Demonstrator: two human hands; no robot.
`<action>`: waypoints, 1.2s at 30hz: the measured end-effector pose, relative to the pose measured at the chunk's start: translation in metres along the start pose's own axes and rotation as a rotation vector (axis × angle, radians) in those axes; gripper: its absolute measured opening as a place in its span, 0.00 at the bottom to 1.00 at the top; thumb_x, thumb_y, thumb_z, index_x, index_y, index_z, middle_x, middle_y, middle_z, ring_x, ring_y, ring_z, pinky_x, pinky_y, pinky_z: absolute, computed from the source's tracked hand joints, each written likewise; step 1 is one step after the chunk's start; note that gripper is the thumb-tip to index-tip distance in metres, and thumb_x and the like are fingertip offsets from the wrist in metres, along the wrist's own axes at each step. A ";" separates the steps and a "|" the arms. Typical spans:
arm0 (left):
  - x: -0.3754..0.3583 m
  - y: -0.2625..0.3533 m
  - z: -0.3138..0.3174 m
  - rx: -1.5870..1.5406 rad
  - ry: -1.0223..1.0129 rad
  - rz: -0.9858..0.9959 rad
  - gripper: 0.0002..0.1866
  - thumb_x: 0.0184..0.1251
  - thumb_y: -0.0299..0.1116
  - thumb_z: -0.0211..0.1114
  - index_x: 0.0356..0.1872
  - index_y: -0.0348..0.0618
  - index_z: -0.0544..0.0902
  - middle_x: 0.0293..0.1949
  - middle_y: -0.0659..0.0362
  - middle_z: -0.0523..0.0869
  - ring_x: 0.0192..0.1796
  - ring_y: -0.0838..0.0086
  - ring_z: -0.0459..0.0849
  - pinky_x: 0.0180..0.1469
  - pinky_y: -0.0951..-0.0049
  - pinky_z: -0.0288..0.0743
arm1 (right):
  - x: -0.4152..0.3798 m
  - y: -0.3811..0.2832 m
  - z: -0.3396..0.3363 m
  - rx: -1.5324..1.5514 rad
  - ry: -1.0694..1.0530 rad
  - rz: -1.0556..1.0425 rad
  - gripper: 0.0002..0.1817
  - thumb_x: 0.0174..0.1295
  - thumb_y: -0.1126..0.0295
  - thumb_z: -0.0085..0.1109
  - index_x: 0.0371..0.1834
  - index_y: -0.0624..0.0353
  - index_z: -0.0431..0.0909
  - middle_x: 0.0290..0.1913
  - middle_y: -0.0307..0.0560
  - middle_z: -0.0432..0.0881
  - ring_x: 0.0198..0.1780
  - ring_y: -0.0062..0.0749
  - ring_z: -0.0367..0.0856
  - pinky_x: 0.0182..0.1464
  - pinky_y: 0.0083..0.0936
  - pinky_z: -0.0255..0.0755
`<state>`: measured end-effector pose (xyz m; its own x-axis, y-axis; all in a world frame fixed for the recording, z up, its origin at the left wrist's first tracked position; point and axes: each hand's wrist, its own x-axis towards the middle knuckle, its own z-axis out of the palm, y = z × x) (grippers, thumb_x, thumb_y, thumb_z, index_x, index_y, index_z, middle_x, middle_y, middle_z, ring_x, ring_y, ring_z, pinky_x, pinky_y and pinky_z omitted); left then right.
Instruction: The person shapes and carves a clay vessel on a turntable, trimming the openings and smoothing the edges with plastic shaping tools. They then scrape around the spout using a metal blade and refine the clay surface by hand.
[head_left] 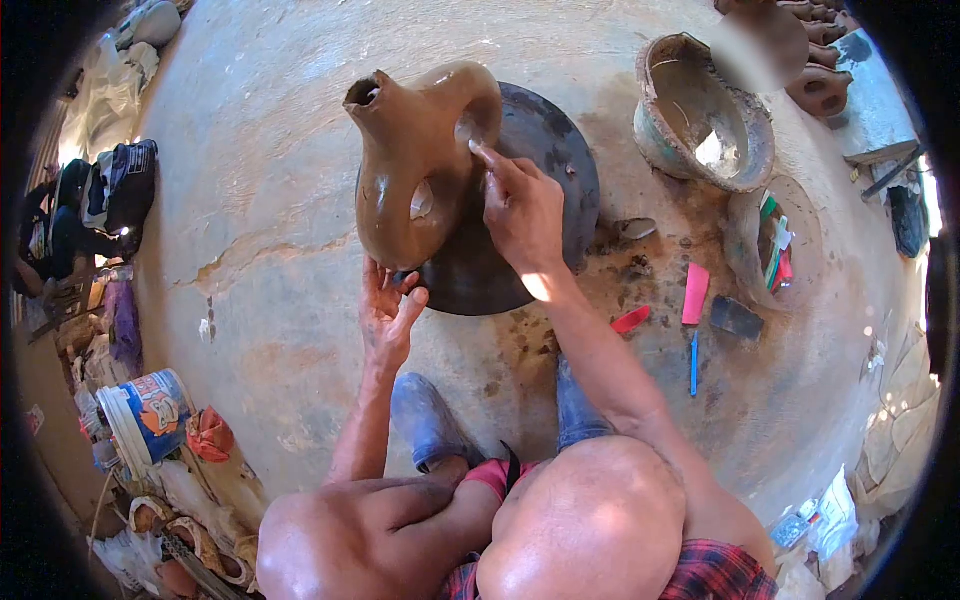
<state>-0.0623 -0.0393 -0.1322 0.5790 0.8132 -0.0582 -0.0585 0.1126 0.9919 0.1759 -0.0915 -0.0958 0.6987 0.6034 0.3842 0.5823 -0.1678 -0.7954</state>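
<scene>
A wet brown clay jug (410,170) with a spout at the upper left and a looped handle stands on a dark round turning plate (545,180). My right hand (520,205) reaches to the jug's right side, its index finger pressed against the clay just under the handle. My left hand (388,310) is at the near edge of the plate below the jug's base, fingers spread and curled upward, holding nothing I can see.
A clay bowl of water (705,115) sits at the upper right. Pink, red and blue tools (694,293) lie on the ground right of the plate, beside a pot of tools (775,240). A bucket (150,415) and bags sit at left. My knees fill the foreground.
</scene>
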 end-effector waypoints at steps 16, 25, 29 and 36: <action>-0.008 0.003 0.009 0.026 -0.026 0.011 0.55 0.69 0.29 0.76 0.89 0.45 0.47 0.82 0.55 0.64 0.83 0.62 0.64 0.78 0.55 0.67 | 0.036 0.054 0.016 0.187 0.246 -0.010 0.12 0.70 0.76 0.63 0.53 0.63 0.89 0.49 0.61 0.91 0.51 0.50 0.93 0.54 0.37 0.85; -0.016 -0.004 0.011 -0.002 -0.035 -0.041 0.57 0.67 0.30 0.77 0.89 0.45 0.45 0.84 0.54 0.61 0.84 0.61 0.62 0.81 0.50 0.63 | -0.018 0.030 0.022 0.330 0.104 0.108 0.14 0.67 0.83 0.59 0.51 0.62 0.89 0.43 0.61 0.91 0.43 0.51 0.94 0.48 0.35 0.85; -0.025 -0.004 0.021 -0.031 -0.021 -0.040 0.58 0.68 0.29 0.76 0.89 0.46 0.43 0.85 0.53 0.59 0.85 0.60 0.60 0.81 0.49 0.61 | -0.061 0.020 0.020 0.290 0.044 -0.026 0.14 0.67 0.83 0.62 0.52 0.61 0.90 0.45 0.57 0.93 0.43 0.43 0.95 0.46 0.30 0.86; -0.027 0.007 0.031 -0.070 -0.033 -0.020 0.62 0.67 0.32 0.77 0.89 0.49 0.35 0.87 0.54 0.49 0.86 0.58 0.56 0.84 0.46 0.54 | -0.036 0.019 -0.007 0.123 0.083 0.177 0.13 0.66 0.81 0.66 0.53 0.61 0.86 0.38 0.58 0.91 0.39 0.51 0.93 0.40 0.39 0.84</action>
<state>-0.0527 -0.0784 -0.1201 0.6069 0.7914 -0.0733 -0.1023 0.1692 0.9803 0.1651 -0.1220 -0.1215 0.8201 0.5061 0.2671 0.3965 -0.1661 -0.9029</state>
